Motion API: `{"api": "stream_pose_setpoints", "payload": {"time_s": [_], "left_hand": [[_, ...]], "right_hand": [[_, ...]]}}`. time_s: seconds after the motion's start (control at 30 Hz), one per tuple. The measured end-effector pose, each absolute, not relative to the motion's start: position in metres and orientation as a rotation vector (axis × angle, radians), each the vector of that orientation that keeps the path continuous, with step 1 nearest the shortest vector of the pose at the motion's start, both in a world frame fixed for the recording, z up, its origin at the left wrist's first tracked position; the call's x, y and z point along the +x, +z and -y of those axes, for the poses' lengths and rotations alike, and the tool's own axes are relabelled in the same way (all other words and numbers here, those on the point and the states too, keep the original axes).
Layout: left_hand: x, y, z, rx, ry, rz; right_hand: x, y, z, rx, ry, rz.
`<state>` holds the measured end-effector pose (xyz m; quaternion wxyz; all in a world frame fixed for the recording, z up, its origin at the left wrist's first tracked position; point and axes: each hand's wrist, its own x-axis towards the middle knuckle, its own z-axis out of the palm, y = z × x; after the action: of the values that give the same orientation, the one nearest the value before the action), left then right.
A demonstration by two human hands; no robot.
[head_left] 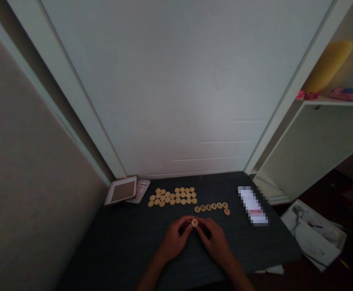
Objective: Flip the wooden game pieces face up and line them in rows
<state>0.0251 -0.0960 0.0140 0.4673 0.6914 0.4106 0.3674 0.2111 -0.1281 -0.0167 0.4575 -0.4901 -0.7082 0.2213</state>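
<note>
Between the fingertips of my left hand (176,237) and my right hand (213,238) is a round wooden xiangqi piece (195,222), its red character turned toward me. Both hands are closed in a pinch on it, just above the dark table. Beyond them, a row of pieces with dark characters (208,207) lies face up. Below that row's right end sits a piece with a red character (227,211). Farther back and left, a cluster of plain-looking pieces (172,196) shows no visible characters.
On the dark table (127,246), a frame-like tray (122,190) overlaps a pinkish-white box (141,190) at the back left. A blurred white-and-red item (253,205) lies at the right. A white panel (176,81) rises behind. A white box (316,236) stands right of the table.
</note>
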Motion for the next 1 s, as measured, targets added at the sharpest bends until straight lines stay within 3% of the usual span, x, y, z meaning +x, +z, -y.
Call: {"api": "stream_pose_setpoints", "payload": {"time_s": [1.0], "left_hand": [[0.028,0.023,0.096,1.663,0.851,-1.014]], "right_hand": [[0.213,-0.015,0.127,-1.231,0.610,1.681]]}}
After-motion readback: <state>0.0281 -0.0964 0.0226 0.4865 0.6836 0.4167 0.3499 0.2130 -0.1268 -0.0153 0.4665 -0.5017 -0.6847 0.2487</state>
